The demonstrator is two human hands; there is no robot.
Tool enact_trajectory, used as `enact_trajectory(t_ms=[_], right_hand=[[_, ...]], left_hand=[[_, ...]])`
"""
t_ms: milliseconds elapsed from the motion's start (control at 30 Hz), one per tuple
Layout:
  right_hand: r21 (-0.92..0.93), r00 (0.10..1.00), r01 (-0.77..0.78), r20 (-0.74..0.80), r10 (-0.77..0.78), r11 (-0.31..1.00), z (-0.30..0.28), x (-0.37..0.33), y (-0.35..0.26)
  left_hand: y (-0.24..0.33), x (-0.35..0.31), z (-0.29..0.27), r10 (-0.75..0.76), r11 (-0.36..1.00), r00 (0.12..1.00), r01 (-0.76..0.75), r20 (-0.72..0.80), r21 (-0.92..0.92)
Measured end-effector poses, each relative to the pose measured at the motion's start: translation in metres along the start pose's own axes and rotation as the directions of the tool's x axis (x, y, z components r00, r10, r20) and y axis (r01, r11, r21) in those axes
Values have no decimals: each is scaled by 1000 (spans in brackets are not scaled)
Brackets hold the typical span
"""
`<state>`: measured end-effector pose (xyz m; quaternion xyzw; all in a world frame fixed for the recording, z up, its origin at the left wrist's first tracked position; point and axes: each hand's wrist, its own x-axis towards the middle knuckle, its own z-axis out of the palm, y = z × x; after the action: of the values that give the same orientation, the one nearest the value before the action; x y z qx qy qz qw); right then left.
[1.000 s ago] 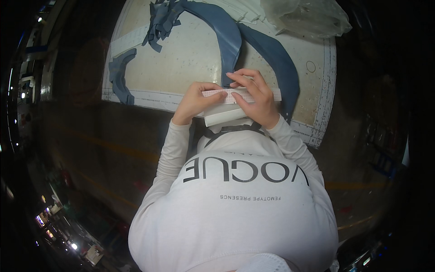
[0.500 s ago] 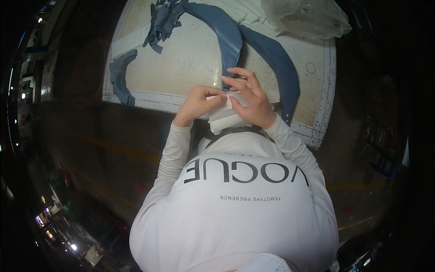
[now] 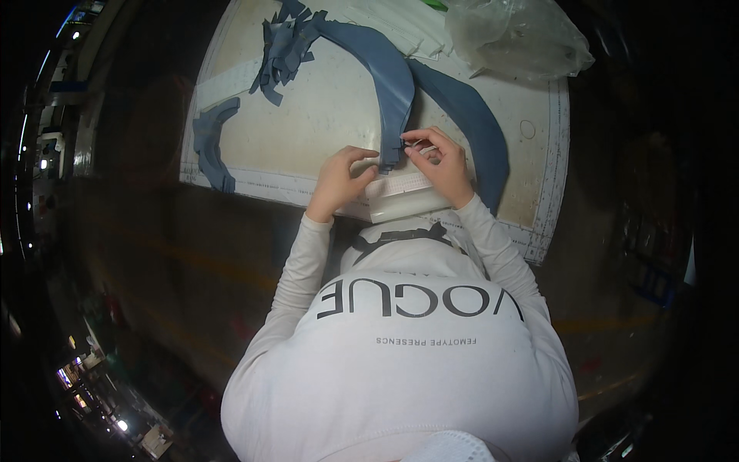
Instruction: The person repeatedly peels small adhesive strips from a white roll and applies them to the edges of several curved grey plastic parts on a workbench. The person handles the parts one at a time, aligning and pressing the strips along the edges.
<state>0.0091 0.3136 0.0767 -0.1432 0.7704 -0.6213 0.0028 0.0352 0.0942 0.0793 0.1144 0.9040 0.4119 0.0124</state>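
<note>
A stack of curved blue-grey pieces (image 3: 382, 73), seemingly fabric, arches across the table and ends in stepped layers between my hands. My left hand (image 3: 339, 181) is left of that end, thumb and forefinger apart with nothing between them. At the right side of the stack's end, my right hand (image 3: 441, 162) has its thumb and fingertips brought together; whatever they pinch is too small to make out. Below both hands, a white strip with faint pinkish print (image 3: 406, 185) lies along the table's near edge, its pale lower part hanging toward my body.
A second curved blue-grey stack (image 3: 469, 112) lies to the right. Bunched blue-grey pieces (image 3: 281, 58) sit at the far left, and a small curved stack (image 3: 212, 146) near the left edge. White sheets (image 3: 400, 27) and a clear plastic bag (image 3: 519, 38) occupy the far side.
My hands have moved apart and off the printed white strip. The right one has shifted to the blue-grey stack's end, its fingers closing; the left thumb and forefinger have come apart.
</note>
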Motion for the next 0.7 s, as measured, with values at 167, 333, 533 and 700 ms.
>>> enact_trajectory(t_ms=[167,333,533,700], right_hand=[[-326,980,177,-26,-196,928,2,10,28],[-447,945,291,-5,-328,846,18,13,34],[-595,886,405,66,-459,694,17,14,32],[-585,894,331,-57,-445,740,18,19,34]], left_hand=[[-13,17,22,-337,798,939,321,64,-510],[-18,24,46,-422,671,901,382,96,-636],[-23,27,54,-399,693,915,339,53,-636],[-26,26,57,-409,692,912,330,28,-642]])
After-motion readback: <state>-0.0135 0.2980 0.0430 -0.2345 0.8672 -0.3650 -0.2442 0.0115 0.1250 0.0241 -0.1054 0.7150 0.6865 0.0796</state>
